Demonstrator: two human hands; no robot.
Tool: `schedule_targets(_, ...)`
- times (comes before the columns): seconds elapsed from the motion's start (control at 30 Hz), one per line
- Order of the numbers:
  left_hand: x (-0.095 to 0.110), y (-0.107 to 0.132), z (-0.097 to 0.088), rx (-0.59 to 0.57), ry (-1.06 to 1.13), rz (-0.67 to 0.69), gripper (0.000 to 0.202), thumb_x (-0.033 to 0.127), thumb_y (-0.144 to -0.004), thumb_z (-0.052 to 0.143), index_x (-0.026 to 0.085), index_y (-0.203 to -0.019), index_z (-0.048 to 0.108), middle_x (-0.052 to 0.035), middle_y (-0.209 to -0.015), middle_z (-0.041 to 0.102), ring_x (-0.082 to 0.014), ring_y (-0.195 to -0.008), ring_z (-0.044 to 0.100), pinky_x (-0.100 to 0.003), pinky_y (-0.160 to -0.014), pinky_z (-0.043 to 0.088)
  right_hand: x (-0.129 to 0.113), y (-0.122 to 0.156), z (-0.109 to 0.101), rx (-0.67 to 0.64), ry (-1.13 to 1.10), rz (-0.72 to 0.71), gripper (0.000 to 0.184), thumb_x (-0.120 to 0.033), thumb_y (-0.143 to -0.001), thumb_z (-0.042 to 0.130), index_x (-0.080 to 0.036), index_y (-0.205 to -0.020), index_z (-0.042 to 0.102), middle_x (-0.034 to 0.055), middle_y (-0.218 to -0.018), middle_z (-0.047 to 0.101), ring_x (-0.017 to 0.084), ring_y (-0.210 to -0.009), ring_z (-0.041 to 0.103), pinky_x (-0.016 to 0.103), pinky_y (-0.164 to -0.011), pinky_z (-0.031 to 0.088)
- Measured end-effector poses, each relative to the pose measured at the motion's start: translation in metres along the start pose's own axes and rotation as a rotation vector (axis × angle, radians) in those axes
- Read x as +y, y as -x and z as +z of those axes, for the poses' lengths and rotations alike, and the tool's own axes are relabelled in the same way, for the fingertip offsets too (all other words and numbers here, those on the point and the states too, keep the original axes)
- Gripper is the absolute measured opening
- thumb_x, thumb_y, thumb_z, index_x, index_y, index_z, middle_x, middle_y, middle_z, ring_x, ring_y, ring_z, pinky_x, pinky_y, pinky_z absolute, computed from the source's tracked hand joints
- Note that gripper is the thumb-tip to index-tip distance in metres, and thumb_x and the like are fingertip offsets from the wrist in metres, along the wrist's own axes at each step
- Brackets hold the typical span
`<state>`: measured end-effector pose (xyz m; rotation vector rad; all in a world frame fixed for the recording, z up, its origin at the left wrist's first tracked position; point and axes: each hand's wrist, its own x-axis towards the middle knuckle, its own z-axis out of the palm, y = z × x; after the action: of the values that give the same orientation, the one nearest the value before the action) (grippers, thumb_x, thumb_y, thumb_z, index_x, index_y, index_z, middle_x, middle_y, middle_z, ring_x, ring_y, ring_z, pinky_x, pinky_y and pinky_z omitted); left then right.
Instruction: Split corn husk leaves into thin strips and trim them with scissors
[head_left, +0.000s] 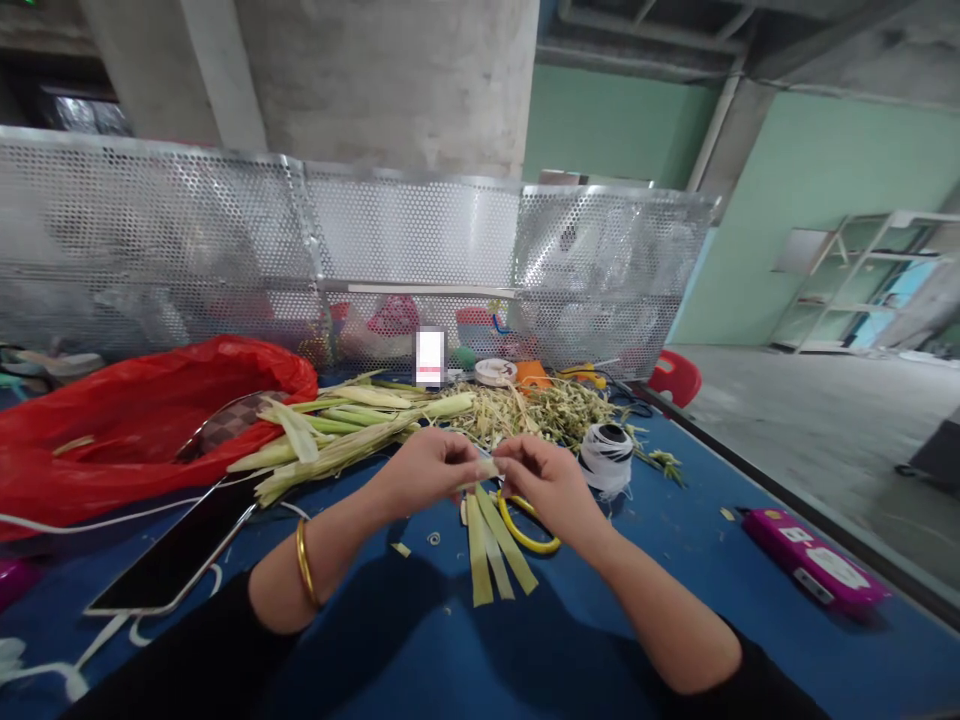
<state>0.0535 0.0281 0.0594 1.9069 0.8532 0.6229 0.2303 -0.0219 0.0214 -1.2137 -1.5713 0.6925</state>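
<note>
Both hands meet over the blue table. My left hand [427,468] is pinched on one end of a small pale strip of husk [489,468]. At the strip's other end, the fingertips of my right hand [547,488] are pressed together on it. Just below them lie several flat, yellow-green husk strips [495,555], fanned out toward me. A yellow ring-shaped handle [541,546], perhaps of scissors, rests beside the strips, partly behind my right hand. Close behind that hand stands a spool of white thread [606,460].
Long husk leaves [352,430] and a heap of shredded dry plant bits [555,410] lie behind my hands. At left are a red plastic bag [150,400] and a dark-screened tablet [180,550]. A purple packet [814,565] sits at right. Perforated metal panels [412,230] rise at the back.
</note>
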Motion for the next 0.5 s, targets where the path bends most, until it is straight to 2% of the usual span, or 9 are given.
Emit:
schedule_targets(0.07,0.006,-0.012,-0.002,0.073,0.091,-0.054,0.026,0.037,-0.068,0.069,0.017,-0.054,0.06,0.0029,-0.047,0.052,-0.0103,-0.043,0.051,-0.021,-0.047,0.039,0.006,-0.005,-0.011,0.041,0.142,0.046,0.015,-0.033,-0.085,0.05,-0.02,-0.089,0.057,-0.0002,-0.069,0.062,0.015,-0.061,0.061,0.025,-0.059,0.044)
schedule_targets(0.1,0.008,-0.018,-0.004,0.119,0.151,-0.082,0.025,0.036,-0.067,0.071,0.017,-0.055,0.06,0.0023,-0.049,0.055,-0.01,-0.044,0.051,-0.021,-0.047,0.039,0.009,-0.007,-0.018,0.019,0.306,0.072,0.016,-0.033,-0.085,0.049,-0.02,-0.089,0.058,0.0012,-0.074,0.064,0.015,-0.065,0.061,0.025,-0.059,0.042)
schedule_targets(0.17,0.008,-0.028,-0.009,0.202,0.276,-0.146,0.019,0.031,-0.064,0.073,0.015,-0.061,0.062,0.0002,-0.059,0.062,-0.0094,-0.047,0.054,-0.021,-0.05,0.041,0.016,-0.009,-0.028,-0.095,0.686,0.135,0.014,-0.031,-0.084,0.051,-0.02,-0.087,0.059,0.0035,-0.078,0.066,0.017,-0.07,0.06,0.026,-0.059,0.037)
schedule_targets(0.23,0.002,-0.036,-0.013,0.266,0.386,-0.194,0.02,0.03,-0.063,0.075,0.014,-0.067,0.063,-0.0009,-0.064,0.065,-0.0085,-0.048,0.055,-0.02,-0.049,0.04,0.023,-0.009,-0.033,-0.191,0.856,0.188,0.01,-0.026,-0.077,0.058,-0.018,-0.083,0.06,0.0063,-0.077,0.066,0.02,-0.072,0.06,0.027,-0.058,0.033)
schedule_targets(0.33,-0.014,-0.044,-0.015,0.292,0.514,-0.259,0.023,0.029,-0.06,0.077,0.014,-0.071,0.063,-0.001,-0.066,0.066,-0.0085,-0.049,0.054,-0.019,-0.047,0.038,0.03,-0.007,-0.03,-0.263,0.912,0.216,0.018,-0.023,-0.073,0.061,-0.016,-0.089,0.059,0.0105,-0.081,0.067,0.023,-0.075,0.061,0.028,-0.057,0.029)
schedule_targets(0.43,-0.033,-0.049,-0.011,0.286,0.562,-0.264,0.021,0.027,-0.06,0.077,0.015,-0.066,0.061,-0.0013,-0.064,0.064,-0.009,-0.05,0.054,-0.02,-0.048,0.039,0.032,-0.005,-0.022,-0.303,0.951,0.203,0.028,-0.025,-0.078,0.055,-0.015,-0.103,0.055,0.0126,-0.089,0.067,0.024,-0.08,0.061,0.028,-0.059,0.03)
schedule_targets(0.5,-0.042,-0.051,-0.007,0.274,0.58,-0.262,0.019,0.027,-0.061,0.077,0.015,-0.063,0.062,-0.0018,-0.063,0.064,-0.0093,-0.049,0.053,-0.021,-0.048,0.04,0.032,-0.004,-0.02,-0.337,0.961,0.187,0.035,-0.023,-0.076,0.056,-0.015,-0.109,0.054,0.0129,-0.097,0.066,0.024,-0.085,0.061,0.028,-0.062,0.031)
